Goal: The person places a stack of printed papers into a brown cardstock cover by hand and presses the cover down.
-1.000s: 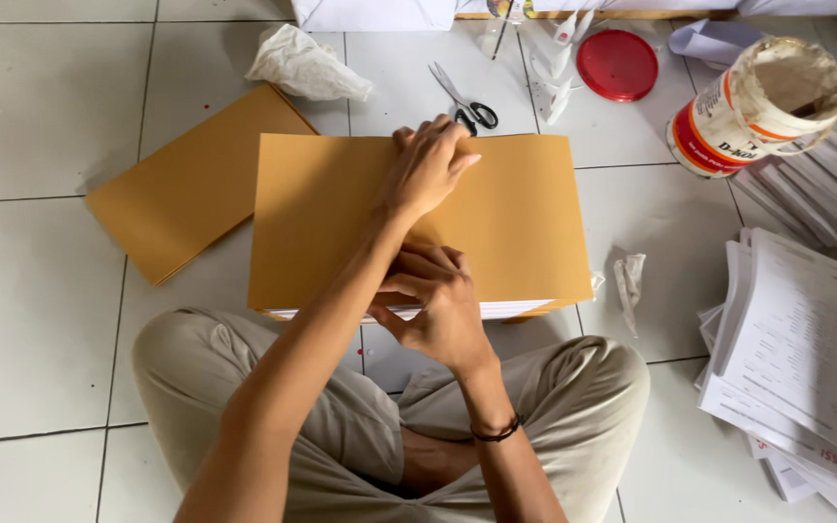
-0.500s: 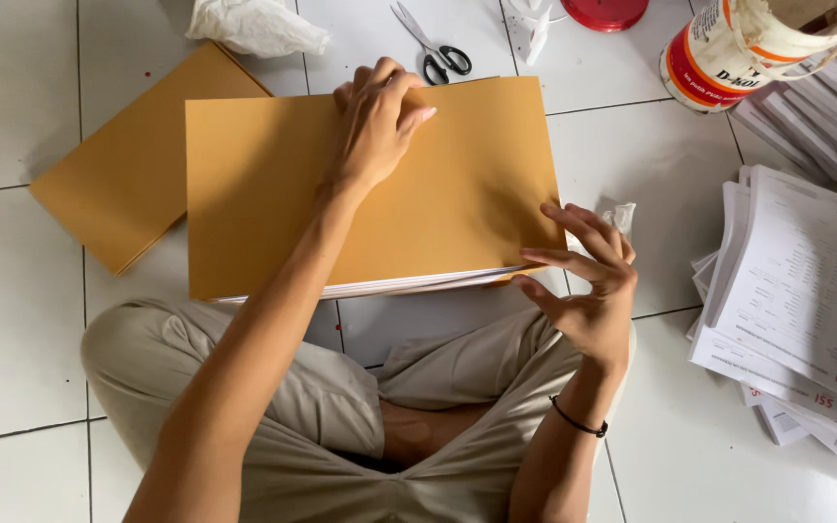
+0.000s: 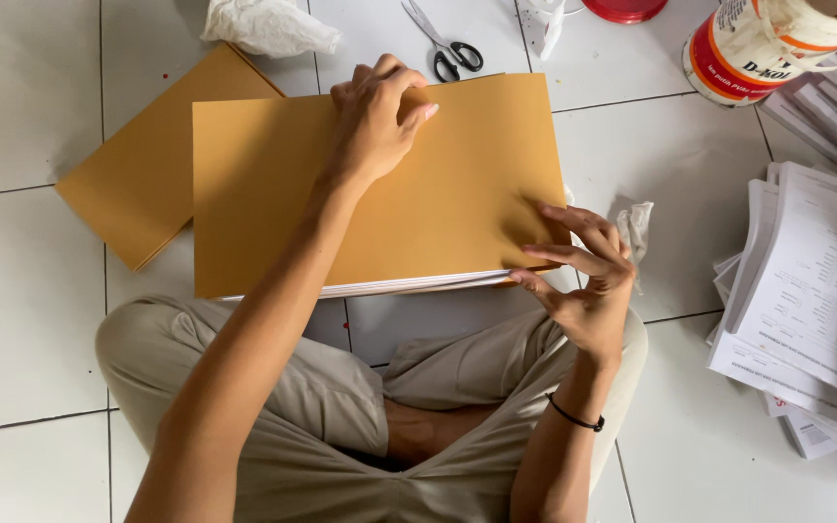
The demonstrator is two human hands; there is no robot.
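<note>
You sit cross-legged on the white tiled floor (image 3: 21,320), with a brown-covered sheaf of papers (image 3: 273,194) lying on the floor just in front of your knees. Your left hand (image 3: 380,111) rests palm down on the far edge of the brown cover, fingers curled over that edge, pressing rather than gripping. Your right hand (image 3: 578,276) is at the near right corner of the sheaf; its fingers are spread, and the fingertips (image 3: 544,208) touch the cover while the thumb sits at the white page edges below. Whether it pinches the corner is hard to tell from this angle. A second brown cover sheet (image 3: 128,184) lies partly under the sheaf on its left side. Scissors (image 3: 448,44) lie beyond the sheaf's far edge, near crumpled white paper (image 3: 268,24). A glue tub (image 3: 762,44) stands toward the far right. Stacks of printed papers (image 3: 816,291) lie at your right.
</note>
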